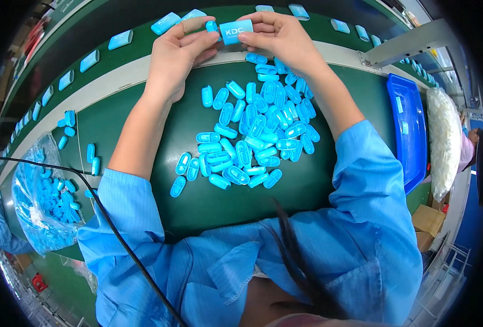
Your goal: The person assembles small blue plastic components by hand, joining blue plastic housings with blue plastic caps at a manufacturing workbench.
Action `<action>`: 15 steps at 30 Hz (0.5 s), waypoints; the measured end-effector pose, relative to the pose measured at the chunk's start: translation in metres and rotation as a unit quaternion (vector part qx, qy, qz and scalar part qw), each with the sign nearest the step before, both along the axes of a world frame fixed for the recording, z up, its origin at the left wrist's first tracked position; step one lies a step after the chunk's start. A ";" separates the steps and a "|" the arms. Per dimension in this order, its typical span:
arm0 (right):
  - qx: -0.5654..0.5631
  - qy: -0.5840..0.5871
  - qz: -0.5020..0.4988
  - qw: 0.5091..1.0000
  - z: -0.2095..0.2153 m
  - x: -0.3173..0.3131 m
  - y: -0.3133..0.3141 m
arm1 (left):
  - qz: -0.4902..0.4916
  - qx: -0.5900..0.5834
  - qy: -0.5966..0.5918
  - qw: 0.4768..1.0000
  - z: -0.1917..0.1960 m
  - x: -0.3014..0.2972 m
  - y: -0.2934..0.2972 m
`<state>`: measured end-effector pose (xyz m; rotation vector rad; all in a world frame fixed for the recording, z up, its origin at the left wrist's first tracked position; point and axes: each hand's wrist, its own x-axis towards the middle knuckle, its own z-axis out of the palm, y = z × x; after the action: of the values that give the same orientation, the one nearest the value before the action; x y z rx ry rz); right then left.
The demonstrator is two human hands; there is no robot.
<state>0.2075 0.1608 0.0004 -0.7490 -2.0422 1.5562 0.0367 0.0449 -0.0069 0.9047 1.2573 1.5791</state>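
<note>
My left hand [179, 54] pinches a small blue plastic end cap [212, 26] between thumb and fingers. Close beside it, my right hand [285, 39] grips a flat blue plastic casing [231, 38] with pale printing on its front. The cap is at the casing's left end; whether the two touch I cannot tell. Both hands are over the far edge of the green worktop. Below them, between my forearms, lies a loose pile of blue oval end caps [257, 125], some showing their hollow side.
Beyond the worktop's pale rail, a green conveyor belt [143, 48] carries spaced blue casings [89, 60]. A clear bag of blue caps [40, 196] lies left, with a black cable [97, 204] across. At right are a blue tray [405, 131], a white bag [443, 141] and a metal bracket [405, 43].
</note>
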 end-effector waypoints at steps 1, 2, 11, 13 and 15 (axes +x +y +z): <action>-0.002 -0.001 0.001 1.000 -0.001 -0.002 -0.001 | -0.011 0.007 0.001 1.000 -0.003 -0.003 0.000; -0.026 0.025 0.002 0.999 -0.002 -0.004 -0.003 | -0.022 0.013 0.003 1.000 -0.005 -0.004 -0.001; -0.048 0.067 0.003 0.997 -0.007 -0.003 -0.008 | -0.036 0.004 0.110 0.993 -0.002 -0.009 -0.003; -0.028 0.073 -0.010 0.997 -0.010 -0.003 -0.010 | -0.029 0.019 0.160 0.987 -0.004 -0.011 -0.003; -0.006 0.074 -0.006 0.997 -0.009 -0.004 -0.011 | 0.006 0.025 0.307 0.951 -0.002 -0.011 -0.004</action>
<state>0.2040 0.1500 -0.0083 -0.6295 -1.9191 1.5695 0.0260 0.0408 -0.0084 1.4967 1.6464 1.3844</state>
